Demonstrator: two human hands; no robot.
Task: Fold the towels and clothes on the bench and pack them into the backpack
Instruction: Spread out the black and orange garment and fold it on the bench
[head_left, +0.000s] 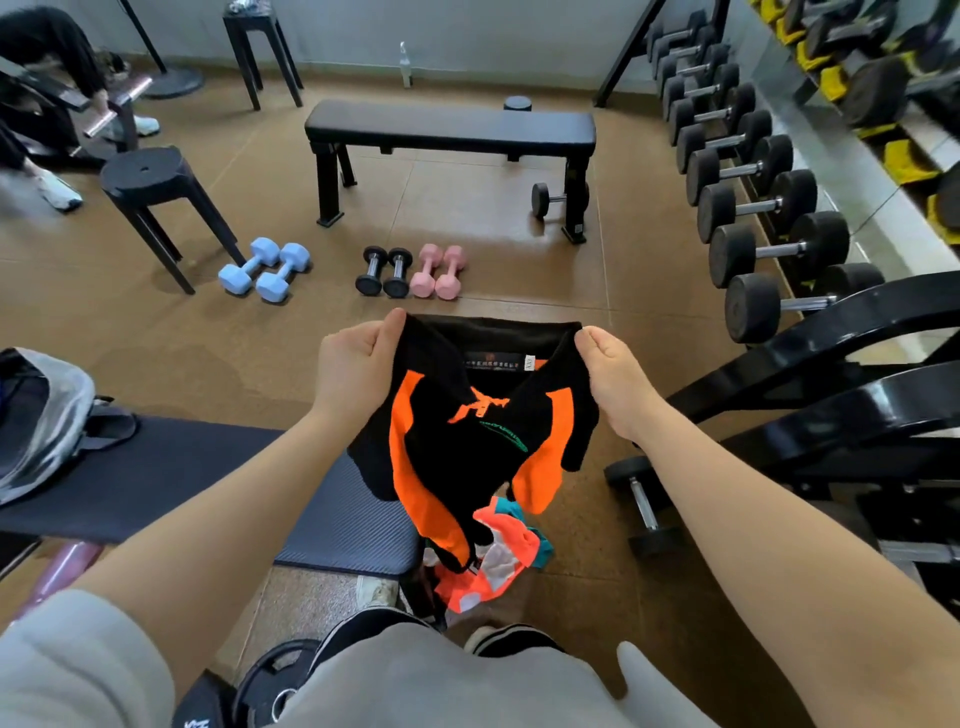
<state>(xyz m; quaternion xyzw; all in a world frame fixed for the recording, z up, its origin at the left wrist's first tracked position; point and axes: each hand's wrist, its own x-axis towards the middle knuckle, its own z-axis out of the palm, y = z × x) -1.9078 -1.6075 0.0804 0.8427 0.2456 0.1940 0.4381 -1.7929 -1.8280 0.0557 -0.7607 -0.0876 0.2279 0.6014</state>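
A black and orange polo shirt (467, 431) hangs in the air in front of me, collar up. My left hand (353, 364) grips its left shoulder and my right hand (613, 379) grips its right shoulder. The shirt's lower part drapes down past the end of the dark padded bench (208, 473). An orange, white and teal garment (493, 561) lies bunched below the shirt at the bench's end. The grey backpack (41, 415) sits open on the bench at the far left.
Another black bench (452, 127) stands across the floor. Blue (265, 267), black (384, 270) and pink dumbbells (439, 270) lie between. A dumbbell rack (753, 171) lines the right side; a black stool (150, 176) stands left. A person sits at the far left.
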